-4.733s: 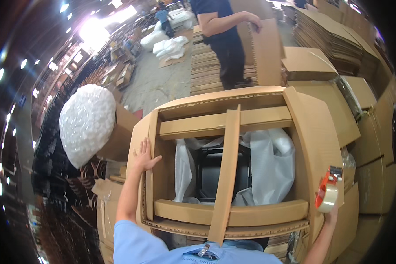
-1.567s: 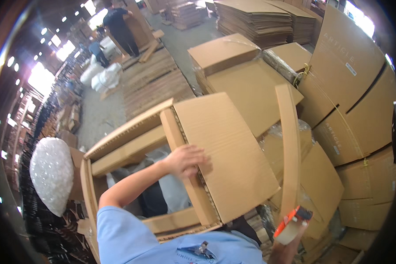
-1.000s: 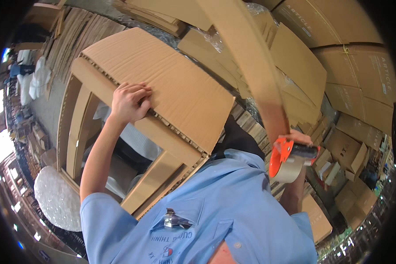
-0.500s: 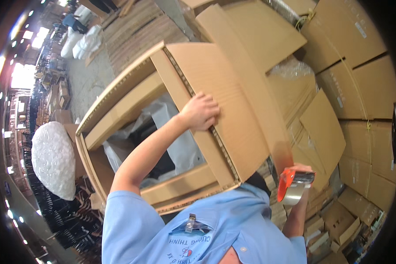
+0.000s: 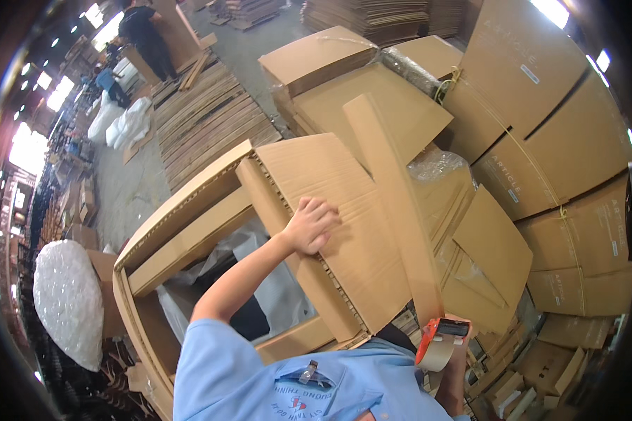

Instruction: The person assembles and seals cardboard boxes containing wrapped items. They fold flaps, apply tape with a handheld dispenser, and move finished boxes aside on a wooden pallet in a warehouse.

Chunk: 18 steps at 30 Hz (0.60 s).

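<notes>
A big open cardboard box (image 5: 123, 295) lies before me, its inside showing dark parts (image 5: 249, 309) and cloudy plastic wrap (image 5: 288, 281). My left hand (image 5: 312, 226) is closed, fingers bent over the edge of the broad cardboard flap (image 5: 351, 231) on the box's right side. At the lower right my right hand (image 5: 462, 337), partly hidden, is shut on a red tape dispenser (image 5: 435, 344) with a roll of tape in it. A long tan strip (image 5: 393, 189) runs along the flap's right side down to the dispenser. Whether it is cardboard or tape I cannot tell.
Stacked cartons (image 5: 519, 140) tied with cord stand on the right. Flat cardboard sheets (image 5: 484, 252) lean in front of them. Wooden planks (image 5: 211, 119) cover the floor ahead. A white wrapped bundle (image 5: 67, 302) sits left of the box. Two people (image 5: 147, 42) are far off.
My view has tilted, bringing the people and more of the floor into sight, and the box sits lower in it. My left hand stays at the flap's edge. The dispenser remains in my right hand.
</notes>
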{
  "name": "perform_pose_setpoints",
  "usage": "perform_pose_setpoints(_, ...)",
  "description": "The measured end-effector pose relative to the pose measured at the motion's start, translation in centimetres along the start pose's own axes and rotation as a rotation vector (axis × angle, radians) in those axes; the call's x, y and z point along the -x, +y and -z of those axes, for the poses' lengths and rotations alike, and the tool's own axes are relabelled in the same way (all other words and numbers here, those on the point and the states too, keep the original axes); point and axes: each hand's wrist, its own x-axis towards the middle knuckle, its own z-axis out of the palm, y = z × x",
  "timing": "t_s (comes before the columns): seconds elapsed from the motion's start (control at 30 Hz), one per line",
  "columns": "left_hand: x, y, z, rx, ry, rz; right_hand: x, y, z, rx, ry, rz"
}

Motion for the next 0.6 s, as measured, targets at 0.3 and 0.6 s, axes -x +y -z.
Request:
perform_pose_setpoints(0.3,2.3,0.0,0.9,-0.038,-0.116,0.005,-2.0,-4.4,3.1,0.591,-0.375,0.193)
perform_pose_setpoints(0.6,-0.8,2.4,0.7,-0.199,-0.262,0.130,-1.8,-4.3,1.5,0.367,-0.426,0.220)
